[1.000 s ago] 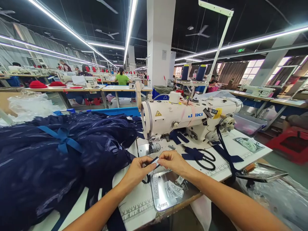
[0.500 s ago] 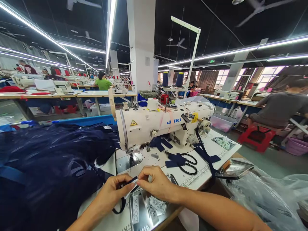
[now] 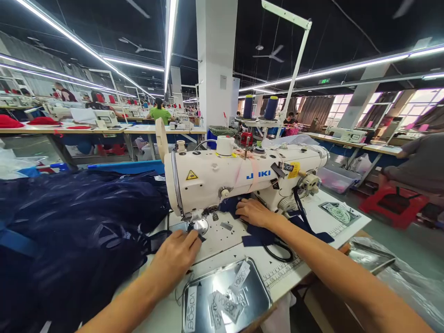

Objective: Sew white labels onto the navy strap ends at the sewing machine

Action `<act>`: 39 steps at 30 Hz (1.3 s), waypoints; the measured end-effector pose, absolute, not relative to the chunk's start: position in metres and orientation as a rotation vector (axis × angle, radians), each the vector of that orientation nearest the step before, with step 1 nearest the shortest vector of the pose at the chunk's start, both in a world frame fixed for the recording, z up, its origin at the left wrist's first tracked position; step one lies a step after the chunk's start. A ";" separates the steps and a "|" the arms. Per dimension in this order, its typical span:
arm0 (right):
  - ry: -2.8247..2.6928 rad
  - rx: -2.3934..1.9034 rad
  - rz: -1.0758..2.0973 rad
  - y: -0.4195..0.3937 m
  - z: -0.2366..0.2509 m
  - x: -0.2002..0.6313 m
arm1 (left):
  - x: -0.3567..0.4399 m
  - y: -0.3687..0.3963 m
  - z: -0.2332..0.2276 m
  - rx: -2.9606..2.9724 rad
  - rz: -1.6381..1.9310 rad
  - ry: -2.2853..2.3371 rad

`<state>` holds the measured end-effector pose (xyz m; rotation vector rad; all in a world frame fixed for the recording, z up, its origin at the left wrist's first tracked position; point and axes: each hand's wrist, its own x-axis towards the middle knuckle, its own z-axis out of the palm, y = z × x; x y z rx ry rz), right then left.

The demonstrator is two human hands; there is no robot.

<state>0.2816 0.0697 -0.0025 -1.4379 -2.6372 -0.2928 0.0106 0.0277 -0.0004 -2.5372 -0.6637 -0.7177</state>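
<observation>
My left hand is beside the needle area of a white sewing machine, its fingers closed on a dark navy strap at the metal needle plate. Under the machine's arm, my right hand has curled fingers on a navy fabric piece; its fingertips are partly hidden. Below my right forearm lie black scissors, mostly covered by the wrist and navy cloth. A shiny metal tray at the front edge holds several white printed labels.
A large heap of navy garments fills the left side. On the right end of the table lies a small tray with pale green cord. Clear plastic bags lie at lower right. A person on a red stool sits beyond.
My hands have parted from over the label tray. The left has carried the strap to the needle area; the right has reached under the machine's arm to the navy pieces. The view has shifted left.
</observation>
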 end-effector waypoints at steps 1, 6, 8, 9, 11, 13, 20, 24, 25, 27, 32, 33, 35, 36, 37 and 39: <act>-2.667 -1.408 -0.309 0.071 -0.005 0.282 | 0.015 0.032 -0.002 -2.484 -0.613 -0.575; -2.748 -1.283 -0.396 0.076 -0.013 0.288 | 0.026 0.043 -0.014 -2.549 -0.291 -0.591; -2.723 -1.235 -0.463 0.078 -0.013 0.290 | 0.024 0.042 -0.020 -2.538 -0.258 -0.581; -2.682 -1.221 -0.496 0.077 -0.012 0.289 | 0.022 0.041 -0.023 -2.519 -0.246 -0.559; -2.558 -1.212 -0.534 0.070 -0.008 0.280 | 0.018 0.038 -0.026 -2.484 -0.218 -0.512; -2.450 -1.212 -0.538 0.057 -0.004 0.260 | 0.013 0.034 -0.027 -2.473 -0.186 -0.491; -2.504 -1.241 -0.271 0.019 -0.016 0.174 | 0.004 0.020 -0.023 -2.482 -0.174 -0.555; -2.430 -1.319 0.031 0.030 -0.027 0.163 | -0.004 0.016 -0.028 -2.430 -0.277 -0.563; -2.401 -1.320 0.097 0.033 -0.027 0.164 | -0.006 0.016 -0.029 -2.410 -0.307 -0.561; -2.343 -1.308 0.213 0.036 -0.027 0.165 | -0.007 0.017 -0.032 -2.374 -0.366 -0.558; -2.262 -1.260 0.427 0.035 -0.027 0.163 | -0.003 0.020 -0.033 -2.351 -0.451 -0.536; -2.253 -1.259 0.443 0.034 -0.027 0.163 | -0.002 0.020 -0.033 -2.356 -0.446 -0.536; -2.236 -1.267 0.458 0.035 -0.028 0.163 | -0.001 0.020 -0.031 -2.371 -0.426 -0.531; -2.230 -1.274 0.463 0.035 -0.029 0.163 | 0.000 0.020 -0.030 -2.377 -0.413 -0.527; -2.227 -1.282 0.465 0.036 -0.029 0.163 | 0.000 0.019 -0.030 -2.381 -0.402 -0.524; -2.229 -1.298 0.458 0.036 -0.030 0.163 | 0.000 0.019 -0.029 -2.386 -0.384 -0.524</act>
